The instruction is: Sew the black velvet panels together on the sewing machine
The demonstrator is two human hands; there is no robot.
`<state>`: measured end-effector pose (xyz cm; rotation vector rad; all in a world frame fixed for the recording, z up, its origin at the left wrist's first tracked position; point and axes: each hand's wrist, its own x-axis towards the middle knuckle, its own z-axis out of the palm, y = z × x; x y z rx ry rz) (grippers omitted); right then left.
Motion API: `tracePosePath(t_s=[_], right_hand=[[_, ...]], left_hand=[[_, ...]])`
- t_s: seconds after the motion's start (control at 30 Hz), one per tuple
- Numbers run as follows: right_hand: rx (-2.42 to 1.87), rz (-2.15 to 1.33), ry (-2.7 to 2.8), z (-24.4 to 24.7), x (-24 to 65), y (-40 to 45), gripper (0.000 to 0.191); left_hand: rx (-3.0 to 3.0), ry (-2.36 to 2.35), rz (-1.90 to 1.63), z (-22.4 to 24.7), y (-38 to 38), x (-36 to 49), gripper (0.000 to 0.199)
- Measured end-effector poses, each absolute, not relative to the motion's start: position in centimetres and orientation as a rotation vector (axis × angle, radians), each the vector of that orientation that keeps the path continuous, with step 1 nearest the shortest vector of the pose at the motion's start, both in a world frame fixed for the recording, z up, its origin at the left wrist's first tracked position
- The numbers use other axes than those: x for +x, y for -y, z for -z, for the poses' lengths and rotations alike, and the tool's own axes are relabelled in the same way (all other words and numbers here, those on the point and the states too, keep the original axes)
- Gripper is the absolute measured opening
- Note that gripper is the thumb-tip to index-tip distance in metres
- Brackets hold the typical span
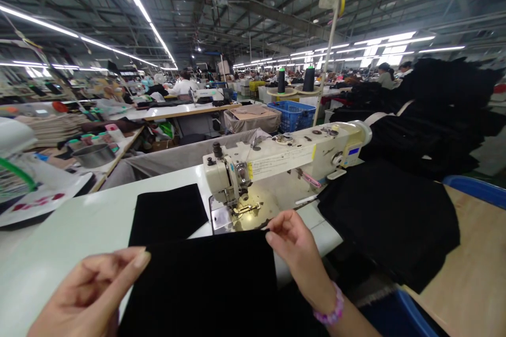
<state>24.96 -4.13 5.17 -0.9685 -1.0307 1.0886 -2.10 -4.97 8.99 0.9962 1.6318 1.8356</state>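
Note:
A black fabric piece [205,279] hangs between my two hands in front of the sewing machine. My left hand [98,284] pinches its upper left corner between thumb and fingers. The upper right corner is pinched by my right hand [290,237], which has a beaded bracelet at the wrist and is just in front of the needle area. The cream sewing machine [284,155] stands behind, its metal plate bare under the lit needle. Another black fabric piece [168,213] lies flat on the white table [87,221], left of the machine.
Black cloth [391,216] lies right of the machine beside a wooden board [474,253]. A large dark fabric heap [446,110] rises behind it. A thread stand [330,58], a blue basket [294,116] and a metal pot [94,155] are farther back. Distant people sit at other tables.

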Motion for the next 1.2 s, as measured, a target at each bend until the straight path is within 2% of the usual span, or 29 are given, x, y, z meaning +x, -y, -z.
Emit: tracePosePath(t_s=[0.07, 0.13, 0.23, 0.27, 0.43, 0.53, 0.83, 1.2], right_hand=[[-1.006, -1.101, 1.258, -5.0, 24.8, 5.8, 0.015], [-1.028, -1.132, 1.442, -4.1, 24.3, 7.7, 0.02], [-1.005, -1.134, 1.616, -1.2, 23.4, 9.5, 0.023], [-0.976, -1.091, 1.67, -0.1, 23.3, 9.8, 0.022], [-0.825, -0.673, 1.893, 3.9, 23.8, 8.7, 0.028], [-0.77, -0.428, 2.03, 4.3, 24.5, 8.1, 0.034], [-0.802, -0.116, 2.178, 3.2, 25.0, 7.1, 0.023], [-0.798, -0.144, 2.118, 3.1, 24.5, 6.3, 0.03]], left_hand=[[1.29, -1.643, -1.747, -12.1, 3.6, -2.7, 0.045], [1.588, -1.667, -1.495, -14.2, 1.5, -2.6, 0.039], [1.922, -1.493, -0.899, -13.4, -2.4, -0.9, 0.019], [1.946, -1.48, -0.827, -12.0, -3.7, -0.1, 0.017], [1.973, -1.494, -0.819, -3.3, -6.8, 3.0, 0.016], [1.974, -1.504, -0.893, -0.6, -6.6, 3.1, 0.022], [1.954, -1.594, -0.867, -0.2, -8.4, 3.3, 0.019], [1.957, -1.746, -0.726, -0.1, -10.6, 3.8, 0.02]])
